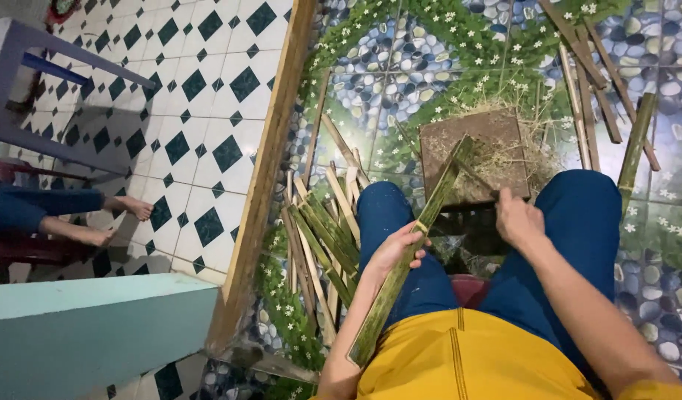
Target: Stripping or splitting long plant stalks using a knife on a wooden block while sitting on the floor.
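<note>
Partly hidden: right hand (517, 218) tool unclear; left hand (395, 248) grips bamboo strip (411, 248).

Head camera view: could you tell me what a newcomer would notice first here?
A long green bamboo strip runs diagonally through the middle, gripped by the left hand, its far end on a brown wooden block. The right hand is fisted beside the block. More bamboo strips lie piled left of the knees.
</note>
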